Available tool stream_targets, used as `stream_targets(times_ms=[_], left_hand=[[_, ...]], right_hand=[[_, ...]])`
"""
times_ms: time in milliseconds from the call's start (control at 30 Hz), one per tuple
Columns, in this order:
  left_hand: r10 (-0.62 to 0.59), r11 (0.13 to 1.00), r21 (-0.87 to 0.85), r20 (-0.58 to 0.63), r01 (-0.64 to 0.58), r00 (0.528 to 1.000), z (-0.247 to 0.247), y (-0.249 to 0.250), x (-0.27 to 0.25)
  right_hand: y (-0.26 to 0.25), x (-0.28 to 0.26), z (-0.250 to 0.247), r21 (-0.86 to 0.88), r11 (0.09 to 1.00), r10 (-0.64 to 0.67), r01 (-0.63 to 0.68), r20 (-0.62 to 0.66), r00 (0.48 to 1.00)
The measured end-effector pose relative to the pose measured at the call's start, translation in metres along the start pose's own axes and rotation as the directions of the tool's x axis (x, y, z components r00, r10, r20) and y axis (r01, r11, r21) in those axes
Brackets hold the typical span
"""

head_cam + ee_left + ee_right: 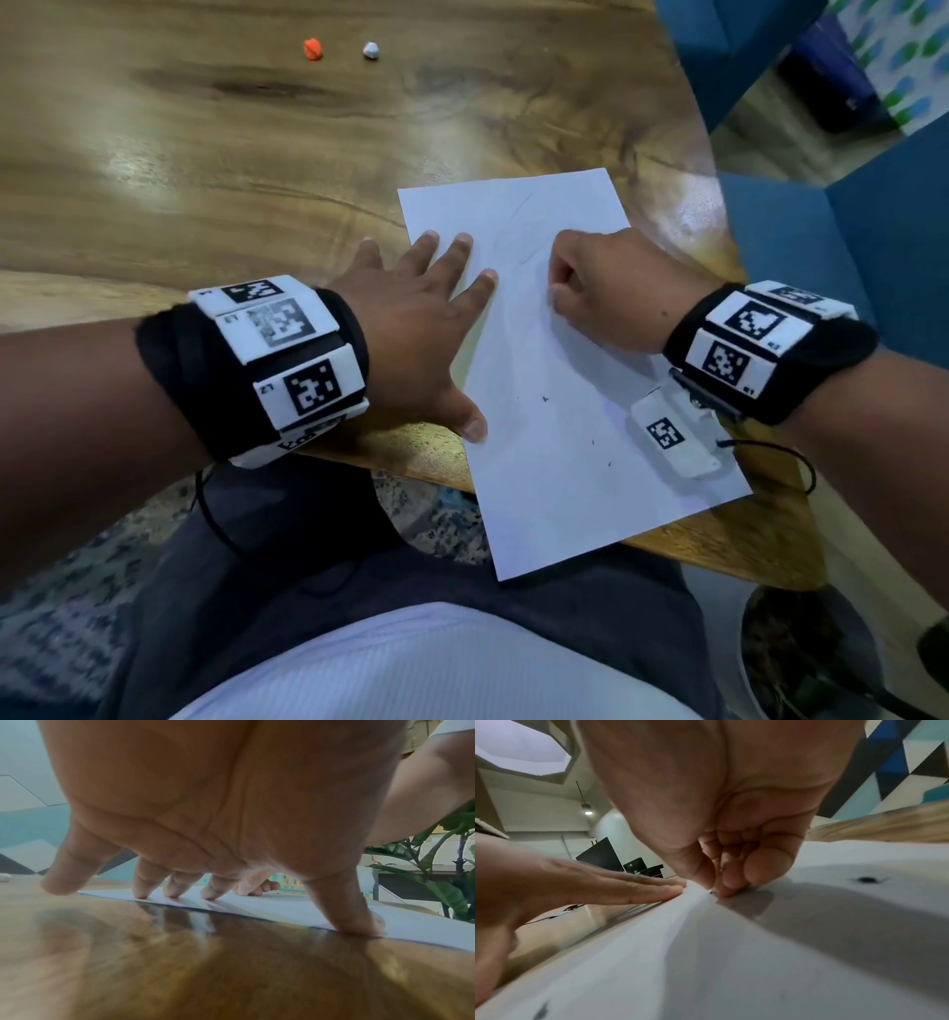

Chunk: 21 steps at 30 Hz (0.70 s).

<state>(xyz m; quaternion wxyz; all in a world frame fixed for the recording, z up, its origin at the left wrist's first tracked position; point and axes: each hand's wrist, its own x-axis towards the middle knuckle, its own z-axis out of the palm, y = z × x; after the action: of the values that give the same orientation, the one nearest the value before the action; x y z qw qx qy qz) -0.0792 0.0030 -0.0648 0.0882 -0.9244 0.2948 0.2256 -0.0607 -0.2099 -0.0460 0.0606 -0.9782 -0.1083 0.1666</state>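
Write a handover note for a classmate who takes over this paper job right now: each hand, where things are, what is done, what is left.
Left hand: open, fingers spread, pressing the left edge of the paper flat on the table.
Right hand: fingers curled, tips bunched on the middle of the sheet. Whether they hold anything is too small to tell.
Things: the paper lies skewed, its near corner overhanging the table edge. An orange lump and a white lump lie at the far side, untouched.
Done: faint lines and a few dark specks on the sheet.
Left: probably pin the sheet and work on at the right fingertips.
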Motion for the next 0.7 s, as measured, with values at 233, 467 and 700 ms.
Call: stream_targets(times_ms=[233,467,700], left_hand=[[0.007,1.000,-0.027,0.003,-0.007,1.000,0.000,-0.001,-0.001],[0.015,1.000,-0.025,0.006,-0.014,1.000,0.003,-0.003,-0.001],[0.011,1.000,0.000,0.012,-0.011,1.000,0.003,-0.003,0.000]], right_hand=[[-0.041,-0.026,0.023,-0.051,0.966,-0.254,0.253,0.003,0.967],[-0.044,-0.029,0.019,0.055,0.938,-0.345,0.342,0.075,0.936],[-0.023,0.005,0.011,0.012,0.996,-0.085,0.086,-0.082,0.993]])
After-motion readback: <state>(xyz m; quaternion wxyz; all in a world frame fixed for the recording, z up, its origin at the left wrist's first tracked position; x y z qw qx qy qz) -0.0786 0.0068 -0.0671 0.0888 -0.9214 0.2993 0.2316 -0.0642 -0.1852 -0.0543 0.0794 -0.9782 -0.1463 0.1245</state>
